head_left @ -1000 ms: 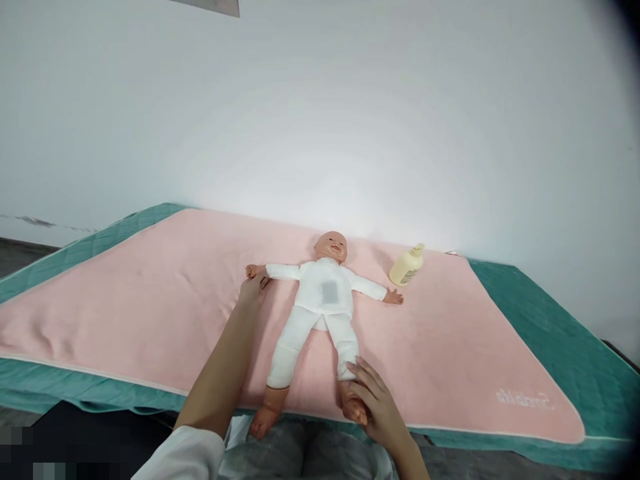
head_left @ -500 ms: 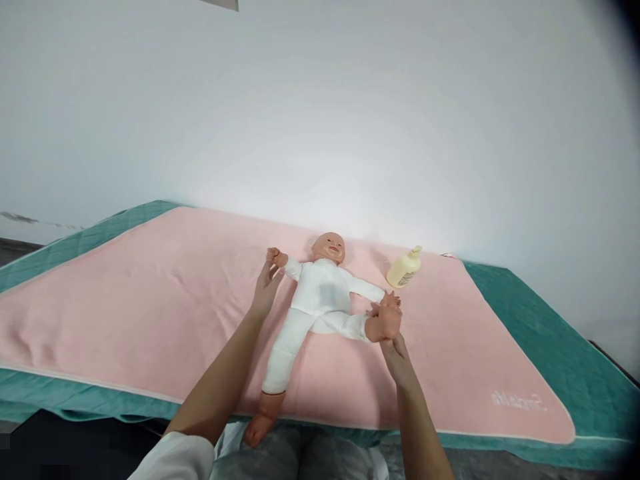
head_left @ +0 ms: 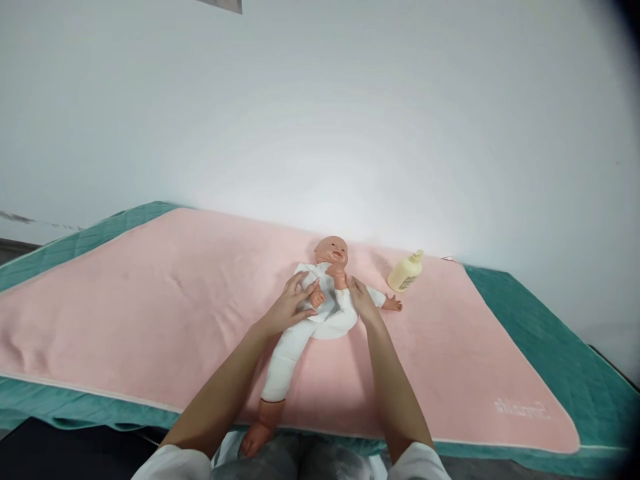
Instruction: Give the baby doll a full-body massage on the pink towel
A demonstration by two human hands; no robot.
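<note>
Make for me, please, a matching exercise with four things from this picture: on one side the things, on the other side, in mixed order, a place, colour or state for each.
Things:
1. left hand
2. right hand
3. pump bottle
4. green cover

Descriptions:
A. lies under the pink blanket
B. holds the bent leg of the doll
C. is pale yellow
D. holds the doll's folded arm

Right pairs: 1-D, 2-B, 3-C, 4-A
</note>
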